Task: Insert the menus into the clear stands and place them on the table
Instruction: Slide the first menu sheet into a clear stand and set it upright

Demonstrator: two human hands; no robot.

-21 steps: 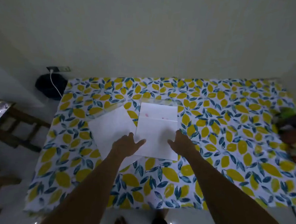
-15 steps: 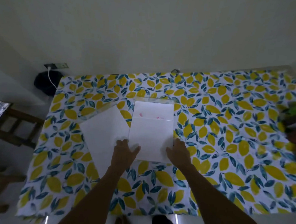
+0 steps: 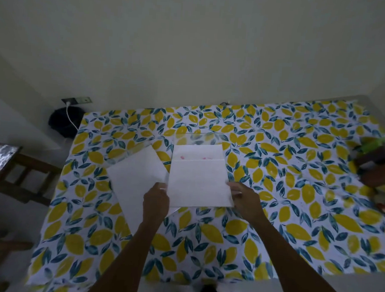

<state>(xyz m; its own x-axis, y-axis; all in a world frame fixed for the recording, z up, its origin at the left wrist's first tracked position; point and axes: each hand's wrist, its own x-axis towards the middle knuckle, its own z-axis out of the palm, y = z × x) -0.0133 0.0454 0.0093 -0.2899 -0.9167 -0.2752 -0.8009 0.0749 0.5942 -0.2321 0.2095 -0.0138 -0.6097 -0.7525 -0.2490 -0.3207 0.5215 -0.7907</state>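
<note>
- The left hand (image 3: pixel 156 200) pinches the near left corner of the right-hand menu (image 3: pixel 199 180), fingers narrow around its edge; the right hand (image 3: pixel 244 200) grips the near right corner the same way. Holding both corners probably keeps the sheet square as it goes in.
- That menu lies at the centre of the table (image 3: pixel 297 198), partly inside a clear stand (image 3: pixel 196 139) whose far rim shows at 12 o'clock from the sheet. A faint line crosses the paper near its far end, with small pink marks beyond it; I cannot tell how deep the sheet sits.
- A second menu (image 3: pixel 137 178) lies tilted at 9 o'clock from the first, their edges overlapping near the left hand. A second clear stand (image 3: pixel 129 151) shows at its far left corner; whether that sheet is inside it, I cannot tell.
- Neither stand is upright yet, so placing remains to be done.
</note>
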